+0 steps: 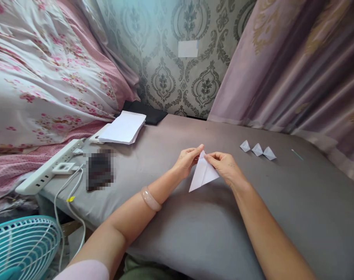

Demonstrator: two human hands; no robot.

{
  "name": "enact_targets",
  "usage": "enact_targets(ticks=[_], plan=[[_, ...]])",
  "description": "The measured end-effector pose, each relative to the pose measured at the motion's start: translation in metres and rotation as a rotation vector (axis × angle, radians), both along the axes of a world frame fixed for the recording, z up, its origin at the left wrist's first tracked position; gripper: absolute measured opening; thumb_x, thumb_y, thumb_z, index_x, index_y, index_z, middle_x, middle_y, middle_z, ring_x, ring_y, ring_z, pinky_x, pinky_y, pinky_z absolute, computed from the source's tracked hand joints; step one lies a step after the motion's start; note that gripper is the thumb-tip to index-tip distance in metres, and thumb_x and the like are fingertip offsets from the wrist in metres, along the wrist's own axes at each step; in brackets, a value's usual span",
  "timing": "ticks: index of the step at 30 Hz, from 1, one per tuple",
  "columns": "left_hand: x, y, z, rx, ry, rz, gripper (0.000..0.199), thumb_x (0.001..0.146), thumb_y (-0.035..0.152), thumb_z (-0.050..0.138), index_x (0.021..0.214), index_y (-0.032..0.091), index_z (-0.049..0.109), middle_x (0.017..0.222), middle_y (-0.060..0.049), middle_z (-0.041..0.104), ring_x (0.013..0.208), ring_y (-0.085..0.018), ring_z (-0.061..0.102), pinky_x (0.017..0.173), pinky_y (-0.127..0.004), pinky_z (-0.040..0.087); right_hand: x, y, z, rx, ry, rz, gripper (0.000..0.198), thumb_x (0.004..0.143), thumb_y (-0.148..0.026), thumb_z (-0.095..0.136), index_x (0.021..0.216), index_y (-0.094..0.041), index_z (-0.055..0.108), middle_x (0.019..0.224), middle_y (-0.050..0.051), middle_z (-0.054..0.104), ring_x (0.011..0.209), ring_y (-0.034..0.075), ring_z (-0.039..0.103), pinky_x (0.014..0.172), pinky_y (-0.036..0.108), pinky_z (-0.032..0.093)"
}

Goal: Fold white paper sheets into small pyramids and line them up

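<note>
pinching a folded piece of white paper (pixel 204 173) near its narrow tip, two bare hands work over a bed-like surface (pixel 182 237) covered in grey cloth. the paper is in the middle of the scene, its tip at the far end between the hands and its wide edge toward the near side, with a crease showing on its face. the left hand (pixel 186 158) grips the tip and upper left edge, thumb reaching to the far end; its fingers are partly hidden behind the paper. the right hand (pixel 227 165) nips the right edge just below the tip, thumb and fingertips drawn together. how hard either hand presses cannot be told.

on the far right, three small folded paper pieces (pixel 257 150) sit close together in a slanting row, while a stack of white paper (pixel 122 127) lies on the far left.

the step in hand appears to be folding, with the paper being shaped or creased near its tip. the next move probably calls for lining up the edges, steadying the tip with the left hand and running the right thumb along the fold so the layers do not slip.
</note>
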State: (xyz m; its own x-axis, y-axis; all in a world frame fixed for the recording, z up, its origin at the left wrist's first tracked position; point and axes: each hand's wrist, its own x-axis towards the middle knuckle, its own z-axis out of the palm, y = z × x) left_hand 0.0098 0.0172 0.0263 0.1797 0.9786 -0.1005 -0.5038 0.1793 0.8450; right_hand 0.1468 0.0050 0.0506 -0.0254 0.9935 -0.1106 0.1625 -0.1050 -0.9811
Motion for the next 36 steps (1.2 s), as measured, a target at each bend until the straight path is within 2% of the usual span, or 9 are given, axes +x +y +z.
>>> enact_targets(ticks=[2, 7, 13, 19, 25, 28, 33, 36], plan=[[0.000, 0.000, -0.001, -0.008, 0.026, -0.006, 0.036, 0.055, 0.041, 0.084, 0.065, 0.012, 0.064, 0.062, -0.002, 0.058, 0.057, -0.010, 0.050, 0.059, -0.027, 0.037, 0.001, 0.000, -0.002, 0.008, 0.000, 0.027, 0.039, 0.057, -0.052, 0.076, 0.068, -0.016, 0.064, 0.059, 0.000, 0.062, 0.050, 0.010, 0.050, 0.051, 0.025, 0.039], [0.000, 0.001, -0.005, -0.018, 0.080, 0.104, 0.033, 0.050, 0.034, 0.087, 0.062, 0.012, 0.064, 0.062, -0.002, 0.058, 0.056, -0.009, 0.049, 0.058, -0.027, 0.035, 0.002, 0.002, -0.007, 0.000, 0.025, 0.065, 0.036, 0.059, -0.049, 0.075, 0.071, -0.016, 0.067, 0.066, 0.002, 0.066, 0.056, 0.011, 0.054, 0.055, 0.026, 0.042], [-0.001, 0.005, -0.012, -0.033, 0.122, 0.097, 0.037, 0.048, 0.038, 0.087, 0.061, 0.012, 0.065, 0.060, -0.004, 0.059, 0.056, -0.010, 0.050, 0.058, -0.028, 0.036, 0.003, 0.006, -0.018, -0.101, 0.150, 0.082, 0.038, 0.056, -0.048, 0.080, 0.074, -0.017, 0.068, 0.070, 0.004, 0.069, 0.058, 0.014, 0.058, 0.059, 0.029, 0.046], [0.000, 0.008, -0.021, 0.054, 0.269, 0.144, 0.038, 0.052, 0.043, 0.084, 0.063, 0.012, 0.067, 0.058, -0.002, 0.058, 0.053, -0.009, 0.046, 0.053, -0.025, 0.034, 0.004, 0.010, -0.035, -0.130, 0.213, 0.087, 0.040, 0.057, -0.048, 0.080, 0.077, -0.016, 0.068, 0.071, 0.004, 0.070, 0.059, 0.014, 0.060, 0.060, 0.029, 0.048], [-0.002, 0.009, -0.027, 0.012, 0.238, 0.096, 0.038, 0.054, 0.045, 0.083, 0.064, 0.012, 0.067, 0.058, -0.003, 0.059, 0.052, -0.010, 0.048, 0.054, -0.026, 0.035, 0.002, 0.011, -0.040, -0.101, 0.206, 0.078, 0.038, 0.058, -0.048, 0.080, 0.075, -0.016, 0.067, 0.070, 0.003, 0.069, 0.058, 0.013, 0.059, 0.059, 0.027, 0.047], [-0.002, 0.011, -0.029, -0.009, 0.207, 0.057, 0.041, 0.055, 0.048, 0.082, 0.066, 0.011, 0.067, 0.061, -0.005, 0.062, 0.054, -0.011, 0.052, 0.056, -0.026, 0.038, 0.004, 0.011, -0.038, -0.112, 0.197, 0.063, 0.040, 0.054, -0.048, 0.082, 0.073, -0.016, 0.066, 0.067, 0.002, 0.068, 0.055, 0.012, 0.057, 0.055, 0.026, 0.045], [-0.003, 0.014, -0.026, -0.055, 0.138, -0.051, 0.053, 0.059, 0.062, 0.074, 0.065, 0.010, 0.066, 0.062, -0.006, 0.063, 0.062, -0.013, 0.057, 0.062, -0.026, 0.042, 0.007, 0.011, -0.039, -0.143, 0.229, 0.032, 0.043, 0.048, -0.049, 0.083, 0.068, -0.016, 0.065, 0.061, 0.000, 0.066, 0.051, 0.011, 0.055, 0.053, 0.025, 0.043], [-0.004, 0.014, -0.024, -0.081, 0.164, -0.046, 0.053, 0.062, 0.063, 0.072, 0.066, 0.010, 0.066, 0.061, -0.004, 0.060, 0.059, -0.011, 0.054, 0.061, -0.024, 0.040, 0.008, 0.011, -0.044, -0.145, 0.243, 0.028, 0.041, 0.049, -0.049, 0.083, 0.068, -0.017, 0.066, 0.061, 0.000, 0.066, 0.052, 0.011, 0.055, 0.053, 0.025, 0.042]])
